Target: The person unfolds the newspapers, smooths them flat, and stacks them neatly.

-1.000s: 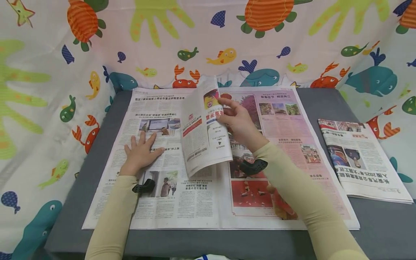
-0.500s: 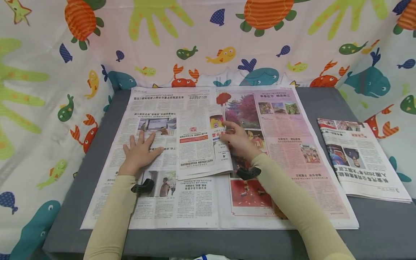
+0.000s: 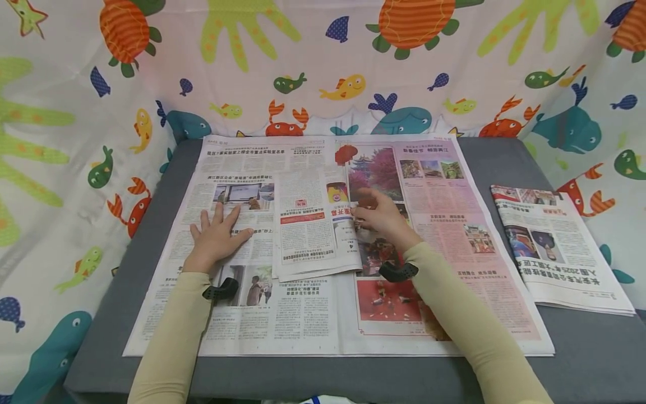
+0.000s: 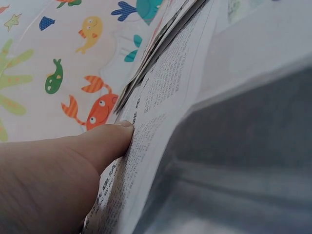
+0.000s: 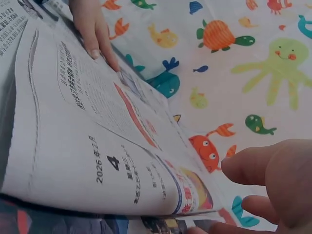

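Note:
A small folded newspaper [image 3: 305, 230] lies across the middle of a large spread-out newspaper [image 3: 303, 331]. My left hand [image 3: 214, 238] rests with fingers spread on the left page, just left of the folded one; its thumb [image 4: 114, 141] touches the print in the left wrist view. Beside the folded newspaper's right edge is my right hand [image 3: 381, 216], fingers loosely bent, holding nothing. In the right wrist view its thumb [image 5: 248, 165] is apart from the folded paper, whose near fold bulges up a little.
Another folded newspaper [image 3: 565, 252] lies at the right side of the grey table [image 3: 590, 348]. A patterned cloth [image 3: 323, 50] with sea animals hangs behind the table and along its sides.
The folded newspaper has come down from being lifted at its right side and now lies flat. My right hand has let go and moved slightly right; the left hand stays in place.

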`<state>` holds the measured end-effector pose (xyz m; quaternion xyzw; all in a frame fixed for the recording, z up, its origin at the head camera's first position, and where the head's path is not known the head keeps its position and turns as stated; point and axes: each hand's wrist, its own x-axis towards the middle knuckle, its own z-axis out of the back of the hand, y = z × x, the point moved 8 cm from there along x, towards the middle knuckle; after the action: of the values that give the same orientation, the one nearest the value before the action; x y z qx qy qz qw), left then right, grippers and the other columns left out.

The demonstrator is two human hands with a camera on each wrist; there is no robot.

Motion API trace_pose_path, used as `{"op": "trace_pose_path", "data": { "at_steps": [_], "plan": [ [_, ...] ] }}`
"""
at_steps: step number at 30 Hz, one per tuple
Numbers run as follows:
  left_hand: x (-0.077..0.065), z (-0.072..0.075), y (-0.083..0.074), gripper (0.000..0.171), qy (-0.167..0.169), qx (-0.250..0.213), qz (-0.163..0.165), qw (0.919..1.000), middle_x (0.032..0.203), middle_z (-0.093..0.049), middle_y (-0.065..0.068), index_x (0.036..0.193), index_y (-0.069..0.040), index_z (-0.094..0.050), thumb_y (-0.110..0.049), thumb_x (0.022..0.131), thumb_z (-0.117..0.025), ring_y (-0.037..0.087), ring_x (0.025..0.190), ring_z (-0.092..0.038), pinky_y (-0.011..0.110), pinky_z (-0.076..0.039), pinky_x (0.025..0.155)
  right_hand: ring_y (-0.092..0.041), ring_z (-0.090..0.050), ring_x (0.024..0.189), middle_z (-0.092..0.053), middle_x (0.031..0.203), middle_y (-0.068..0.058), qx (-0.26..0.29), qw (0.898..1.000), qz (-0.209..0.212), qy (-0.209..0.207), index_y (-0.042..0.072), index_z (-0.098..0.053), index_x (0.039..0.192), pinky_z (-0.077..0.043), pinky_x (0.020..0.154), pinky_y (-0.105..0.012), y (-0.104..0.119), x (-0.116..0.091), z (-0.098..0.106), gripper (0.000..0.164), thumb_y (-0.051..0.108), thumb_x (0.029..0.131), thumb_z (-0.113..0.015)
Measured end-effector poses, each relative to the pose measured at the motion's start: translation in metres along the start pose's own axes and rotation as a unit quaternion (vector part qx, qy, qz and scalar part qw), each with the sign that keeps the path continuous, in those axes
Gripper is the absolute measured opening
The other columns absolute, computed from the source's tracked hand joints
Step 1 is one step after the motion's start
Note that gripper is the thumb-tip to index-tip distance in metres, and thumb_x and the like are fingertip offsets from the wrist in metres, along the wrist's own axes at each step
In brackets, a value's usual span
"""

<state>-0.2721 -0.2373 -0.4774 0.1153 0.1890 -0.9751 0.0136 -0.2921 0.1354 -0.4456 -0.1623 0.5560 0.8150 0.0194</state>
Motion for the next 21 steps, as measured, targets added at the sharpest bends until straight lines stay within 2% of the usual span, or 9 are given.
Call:
{"op": "trace_pose_path", "data": {
  "at_steps": [4,7,9,12,14,16,18,21],
  "plan": [
    [-0.001,0.002,-0.002,0.086,0.0,0.003,0.001,1.0,0.17,0.008,0.026,0.165,-0.015,-0.019,-0.059,0.098,-0.053,0.058,0.152,0.018,0.08,0.011,0.113,-0.04,-0.05,0.14,-0.045,0.157,-0.02,-0.089,0.994,0.063,-0.019,0.014,-0.041,0.156,-0.047,0.108,-0.057,0.014,-0.005,-0.009,0.063,0.022,0.098,-0.066],
    [-0.002,0.004,-0.004,0.085,-0.015,-0.003,-0.006,0.9999,0.17,0.005,0.027,0.164,-0.014,-0.022,-0.056,0.098,-0.056,0.059,0.152,0.017,0.078,0.011,0.115,-0.04,-0.056,0.132,-0.046,0.156,-0.02,-0.148,0.982,0.117,-0.023,0.011,-0.044,0.154,-0.046,0.109,-0.058,0.028,-0.013,-0.026,0.064,0.021,0.096,-0.068],
    [-0.003,0.006,-0.008,0.082,-0.028,0.0,-0.023,0.9993,0.169,0.001,0.029,0.163,-0.013,-0.027,-0.052,0.098,-0.058,0.06,0.152,0.014,0.077,0.01,0.116,-0.039,-0.065,0.118,-0.048,0.154,-0.02,-0.181,0.971,0.154,-0.015,0.008,-0.045,0.153,-0.047,0.108,-0.057,0.036,-0.018,-0.041,0.065,0.02,0.094,-0.069],
    [-0.006,0.009,-0.02,0.078,-0.035,0.007,-0.065,0.9973,0.168,-0.006,0.031,0.161,-0.012,-0.032,-0.048,0.097,-0.061,0.061,0.152,0.009,0.077,0.008,0.117,-0.04,-0.064,0.12,-0.049,0.153,-0.022,-0.219,0.956,0.196,0.005,0.004,-0.046,0.151,-0.045,0.11,-0.057,0.043,-0.025,-0.061,0.065,0.02,0.094,-0.071],
    [-0.008,0.008,-0.029,0.077,-0.024,0.01,-0.095,0.9951,0.168,-0.008,0.031,0.161,-0.014,-0.034,-0.047,0.097,-0.062,0.061,0.152,0.006,0.077,0.006,0.118,-0.041,-0.059,0.128,-0.05,0.152,-0.023,-0.248,0.944,0.218,0.012,0.004,-0.049,0.15,-0.042,0.114,-0.057,0.045,-0.027,-0.074,0.063,0.02,0.093,-0.071],
    [-0.012,0.005,-0.039,0.079,-0.003,0.002,-0.123,0.9924,0.168,-0.008,0.03,0.16,-0.015,-0.035,-0.048,0.095,-0.064,0.061,0.152,0.005,0.077,0.005,0.117,-0.042,-0.047,0.142,-0.05,0.152,-0.024,-0.273,0.934,0.228,0.017,0.005,-0.05,0.149,-0.035,0.118,-0.059,0.045,-0.029,-0.083,0.062,0.021,0.093,-0.071],
    [-0.015,0.002,-0.048,0.081,0.018,-0.002,-0.144,0.9894,0.169,-0.008,0.028,0.16,-0.016,-0.035,-0.049,0.093,-0.067,0.06,0.152,0.004,0.077,0.004,0.118,-0.043,-0.043,0.145,-0.049,0.153,-0.025,-0.29,0.928,0.232,0.026,0.007,-0.051,0.149,-0.029,0.122,-0.061,0.043,-0.03,-0.092,0.062,0.022,0.093,-0.071],
    [-0.018,-0.002,-0.059,0.086,0.039,-0.011,-0.168,0.985,0.17,-0.007,0.026,0.159,-0.016,-0.037,-0.05,0.088,-0.072,0.06,0.153,0.003,0.078,0.002,0.117,-0.043,-0.045,0.142,-0.049,0.151,-0.023,-0.307,0.92,0.24,0.041,0.01,-0.049,0.15,-0.03,0.12,-0.062,0.043,-0.032,-0.104,0.063,0.025,0.093,-0.072]
  ]
}}
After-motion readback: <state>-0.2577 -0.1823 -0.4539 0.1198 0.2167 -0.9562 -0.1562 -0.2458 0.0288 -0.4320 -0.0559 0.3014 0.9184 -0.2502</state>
